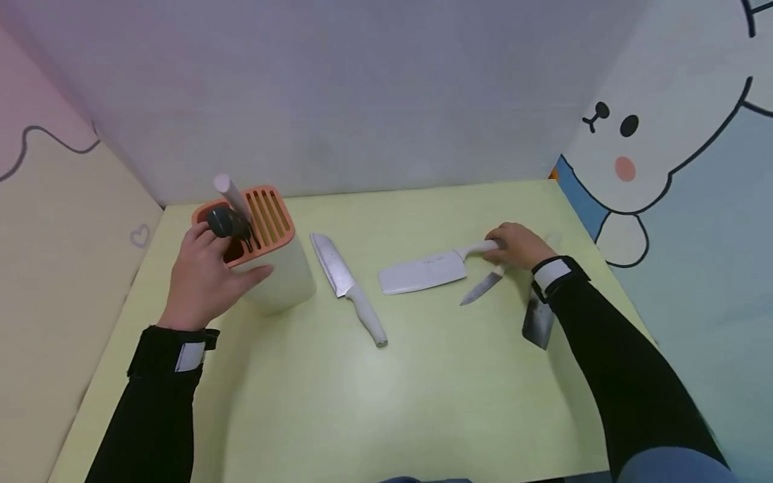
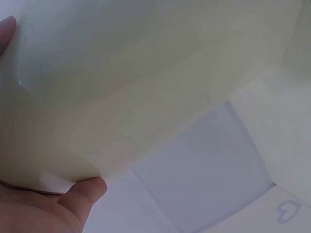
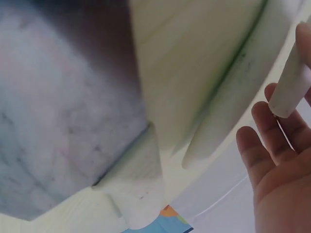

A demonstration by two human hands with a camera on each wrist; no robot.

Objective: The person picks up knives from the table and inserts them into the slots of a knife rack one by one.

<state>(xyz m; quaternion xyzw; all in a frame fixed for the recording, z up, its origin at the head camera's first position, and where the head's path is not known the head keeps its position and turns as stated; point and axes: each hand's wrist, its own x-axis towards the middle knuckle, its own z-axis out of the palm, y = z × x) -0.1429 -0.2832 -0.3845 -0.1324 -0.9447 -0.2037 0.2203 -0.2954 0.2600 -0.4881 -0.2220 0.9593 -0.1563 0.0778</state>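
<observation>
My left hand [image 1: 205, 275] grips the rim of a pale knife block [image 1: 280, 278] with an orange slotted top. A dark round-ended handle [image 1: 223, 221] and a light-handled utensil [image 1: 232, 194] stand in the block. At the right, my right hand [image 1: 516, 245] pinches the end of the white handle of a cleaver [image 1: 423, 274], whose blade lies toward the left. Just under that hand is a small paring knife [image 1: 483, 288]. Another cleaver [image 1: 537, 322] lies below the right wrist; its blade [image 3: 68, 121] looms large in the right wrist view.
A chef's knife [image 1: 347, 285] lies between the block and the cleaver, its handle toward the near side. The pale yellow table [image 1: 362, 416] meets a wall [image 1: 362, 100] at the back and walls at both sides.
</observation>
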